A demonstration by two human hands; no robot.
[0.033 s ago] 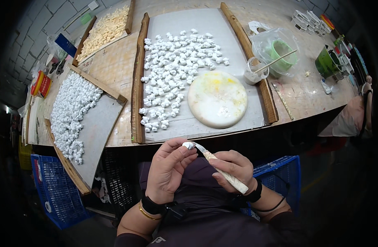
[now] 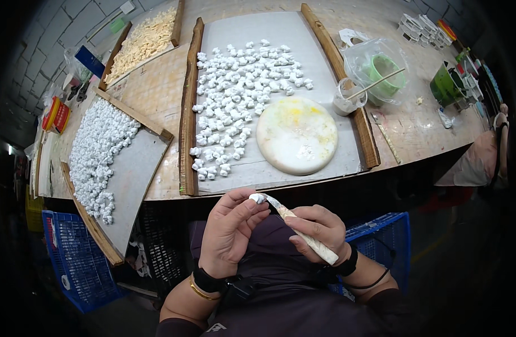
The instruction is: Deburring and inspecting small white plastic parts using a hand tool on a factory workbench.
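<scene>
Now, small white piece [image 2: 257,198]: held up just off the table's near edge, above the dark-clad lap, and partly covered by fingertips.
Left hand [image 2: 230,224]: pinched around the piece, which is gripped between thumb and fingers; a black wristband [image 2: 208,281] and a gold-coloured bracelet [image 2: 201,289] are worn below it.
Right hand [image 2: 321,229]: closed on the pale handle of a curved-tip tool [image 2: 313,241], gripped much like a pen.
Tool tip: brought right up to the piece; whether contact is made cannot be told.
Middle board [image 2: 252,28]: flanked by two wooden battens [image 2: 188,118], with white knobbly pieces [image 2: 227,98] scattered over its left and middle.
Round white slab [image 2: 297,137]: laid at the board's near right, stained yellow on top.
Right batten: joined by a small cup [image 2: 346,103] with a stick [image 2: 384,83] propped in it; just beyond, a green bowl [image 2: 376,72] is wrapped in clear plastic.
Left tray [image 2: 131,174]: set slantwise over the table edge, thickly covered with more white pieces.
Far left: cream-coloured bits [image 2: 145,39] are heaped between wooden strips.
Below: blue crates [image 2: 81,269] are seen on either side.
</scene>
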